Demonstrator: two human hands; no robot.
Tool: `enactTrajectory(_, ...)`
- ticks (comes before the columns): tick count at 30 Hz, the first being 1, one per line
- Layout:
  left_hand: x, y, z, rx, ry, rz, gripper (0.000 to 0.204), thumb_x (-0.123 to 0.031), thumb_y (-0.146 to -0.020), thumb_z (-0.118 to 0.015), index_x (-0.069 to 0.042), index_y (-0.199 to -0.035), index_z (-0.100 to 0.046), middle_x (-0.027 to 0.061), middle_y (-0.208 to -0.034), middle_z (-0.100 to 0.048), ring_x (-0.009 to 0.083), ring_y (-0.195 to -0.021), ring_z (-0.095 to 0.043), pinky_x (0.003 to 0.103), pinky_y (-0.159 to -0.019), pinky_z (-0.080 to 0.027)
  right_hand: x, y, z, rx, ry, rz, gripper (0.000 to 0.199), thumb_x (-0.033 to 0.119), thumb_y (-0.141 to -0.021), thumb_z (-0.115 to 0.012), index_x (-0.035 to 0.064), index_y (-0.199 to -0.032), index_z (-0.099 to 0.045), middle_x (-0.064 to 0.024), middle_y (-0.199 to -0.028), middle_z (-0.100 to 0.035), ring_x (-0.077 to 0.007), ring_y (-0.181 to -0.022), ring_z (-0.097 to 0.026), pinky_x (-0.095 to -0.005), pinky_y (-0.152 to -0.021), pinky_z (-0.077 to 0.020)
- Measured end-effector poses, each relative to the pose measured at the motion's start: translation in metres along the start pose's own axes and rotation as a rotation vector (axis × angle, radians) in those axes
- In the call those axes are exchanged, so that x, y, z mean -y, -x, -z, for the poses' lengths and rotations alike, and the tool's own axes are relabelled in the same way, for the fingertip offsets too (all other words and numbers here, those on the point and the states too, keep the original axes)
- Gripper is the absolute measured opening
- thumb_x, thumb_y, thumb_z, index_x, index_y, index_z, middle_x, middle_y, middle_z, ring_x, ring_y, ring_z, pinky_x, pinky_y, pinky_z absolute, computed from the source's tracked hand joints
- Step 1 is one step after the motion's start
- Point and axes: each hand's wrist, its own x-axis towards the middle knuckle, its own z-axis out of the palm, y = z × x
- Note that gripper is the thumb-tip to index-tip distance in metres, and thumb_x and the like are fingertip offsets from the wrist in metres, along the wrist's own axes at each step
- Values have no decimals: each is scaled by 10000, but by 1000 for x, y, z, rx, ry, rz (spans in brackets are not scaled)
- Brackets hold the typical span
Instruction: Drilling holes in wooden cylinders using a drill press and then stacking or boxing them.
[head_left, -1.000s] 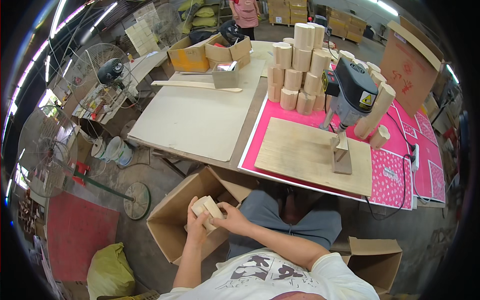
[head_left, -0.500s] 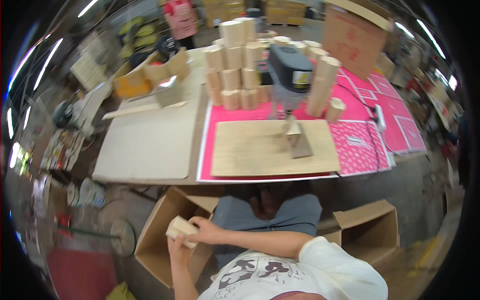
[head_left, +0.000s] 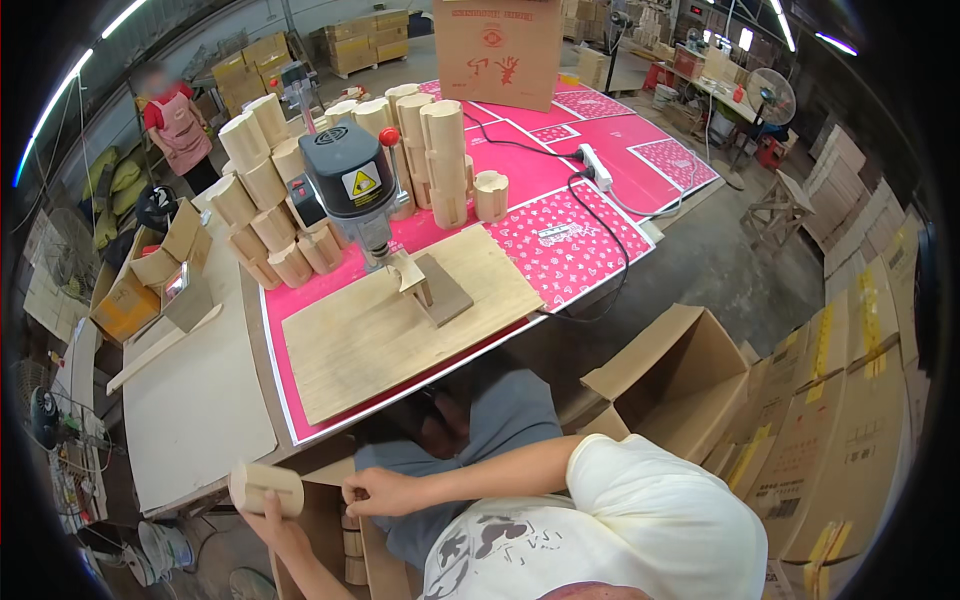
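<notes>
Since the earlier frame we have lifted the wooden block [head_left: 266, 488] out beside the open carton [head_left: 330, 540]; left hand [head_left: 272, 520] grasps it (low left of view). Right hand [head_left: 380, 492] loosely curled, holding nothing. Beyond: plywood board [head_left: 390, 330], drill press [head_left: 352, 190].

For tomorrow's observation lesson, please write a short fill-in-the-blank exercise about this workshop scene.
1. The left hand holds a round ____ block.
2. The drill press stands on a ____ table cover.
3. The right hand hovers over an open ____ box.

Missing words: wooden; pink; cardboard
</notes>
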Motion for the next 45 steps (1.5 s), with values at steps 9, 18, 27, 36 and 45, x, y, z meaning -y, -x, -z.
enactTrajectory(9, 34, -92, -127, 252, -76, -179, 959, -28, -860, -893, -30, -1666, -373, 159, -1556, -560, 294, -1394, -602, 438, -1163, -537, 13, 22, 53, -44, -80, -55, 180, 184, -986, -819, 7, -1001, -796, -53, -918, -792, -103, -848, -708, -298, -794, -574)
enactTrajectory(18, 68, -106, -175, 290, -282, -145, 1038, -130, -809, -963, -62, -1657, -368, 121, -1558, -550, 245, -1445, -559, 412, -1193, -488, -10, 32, 58, -82, -214, -339, 223, 200, -1053, -779, -17, -1067, -829, -53, -968, -816, -92, -836, -734, -258, -773, -596)
enactTrajectory(27, 54, -88, -160, 302, -428, -163, 1043, -179, -856, -946, -28, -1676, -319, 200, -1569, -546, 312, -1499, -531, 439, -1250, -433, -25, 16, 54, -87, -317, -263, 232, 200, -1106, -714, -14, -1084, -801, -50, -993, -812, -96, -835, -720, -268, -767, -591)
enactTrajectory(36, 29, 32, -110, 249, -473, -243, 432, -101, -1014, -774, 28, -1407, -649, 192, -1342, -689, 308, -1222, -705, 401, -1045, -568, -31, 10, 50, -101, -440, -291, 253, 225, -1142, -658, 9, -1080, -776, -52, -990, -792, -103, -823, -701, -271, -763, -573)
enactTrajectory(45, 22, 56, -104, 411, -437, -115, 336, -55, -1008, -789, 6, -1331, -720, 156, -1235, -746, 224, -1063, -755, 337, -916, -608, -13, 5, 54, -151, -662, -358, 303, 259, -1168, -585, 10, -1161, -755, -60, -1011, -781, -147, -867, -726, -292, -758, -576)
